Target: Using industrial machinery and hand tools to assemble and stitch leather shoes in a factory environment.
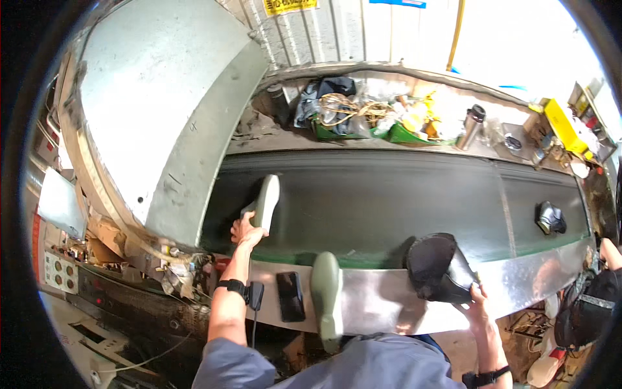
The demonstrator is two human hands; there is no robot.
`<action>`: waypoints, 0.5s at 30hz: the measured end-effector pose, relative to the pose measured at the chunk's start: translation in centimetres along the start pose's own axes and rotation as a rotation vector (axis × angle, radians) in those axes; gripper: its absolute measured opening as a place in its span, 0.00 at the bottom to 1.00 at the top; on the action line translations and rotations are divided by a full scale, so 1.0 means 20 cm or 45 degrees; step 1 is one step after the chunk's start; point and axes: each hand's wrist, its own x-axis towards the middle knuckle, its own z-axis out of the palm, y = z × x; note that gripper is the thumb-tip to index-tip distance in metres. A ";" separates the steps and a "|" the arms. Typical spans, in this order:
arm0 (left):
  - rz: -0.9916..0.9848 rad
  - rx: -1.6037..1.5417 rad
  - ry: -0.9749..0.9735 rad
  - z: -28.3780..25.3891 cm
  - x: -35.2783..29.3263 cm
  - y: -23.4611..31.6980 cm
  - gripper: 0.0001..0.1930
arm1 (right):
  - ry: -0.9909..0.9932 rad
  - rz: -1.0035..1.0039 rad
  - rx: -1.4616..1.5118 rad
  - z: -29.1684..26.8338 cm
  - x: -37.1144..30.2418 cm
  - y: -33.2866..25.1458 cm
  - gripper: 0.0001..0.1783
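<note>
Near the left end of a dark conveyor belt (376, 201), my left hand (247, 230) is closed round the near end of a pale green shoe last (268, 198), whose other end points away from me. My right hand (478, 306) grips the edge of a black shoe upper (435, 267), which is over the belt's near edge and the metal ledge (369, 295). Between my arms a second green shoe last (325, 292) lies across the ledge, one end toward my body. To its left is a black phone (290, 296).
A dark shoe piece (551, 218) sits at the belt's right end. Behind the belt are green trays (340, 131) of cords and bags, a steel flask (472, 126) and a yellow box (565, 129). A large grey machine hood (175, 117) rises at left. Another person's arm (610, 253) shows far right.
</note>
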 end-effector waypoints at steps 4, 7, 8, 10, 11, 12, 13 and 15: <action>1.087 0.177 0.250 0.02 -0.71 0.37 0.37 | -0.131 0.085 0.047 -0.29 0.08 0.13 0.40; 1.386 0.203 0.142 0.10 -1.27 0.57 0.29 | -0.032 0.177 0.476 -0.32 0.06 0.20 0.32; 1.480 0.188 0.122 0.18 -1.41 0.61 0.28 | 0.006 0.156 0.527 -0.35 0.05 0.20 0.29; 1.757 0.182 0.105 0.37 -1.66 0.59 0.26 | 0.074 0.111 0.546 -0.38 0.01 0.20 0.30; 1.925 0.183 0.114 0.49 -1.77 0.54 0.25 | 0.095 0.094 0.500 -0.34 -0.03 0.17 0.33; 2.105 0.184 0.253 0.63 -1.85 0.48 0.23 | 0.100 0.060 0.471 -0.29 -0.07 0.13 0.32; 2.293 0.175 0.396 0.76 -1.94 0.45 0.21 | 0.111 0.034 0.473 -0.36 -0.06 0.14 0.31; 2.336 0.089 0.385 0.91 -2.11 0.42 0.18 | 0.130 0.000 0.525 -0.38 -0.09 0.09 0.21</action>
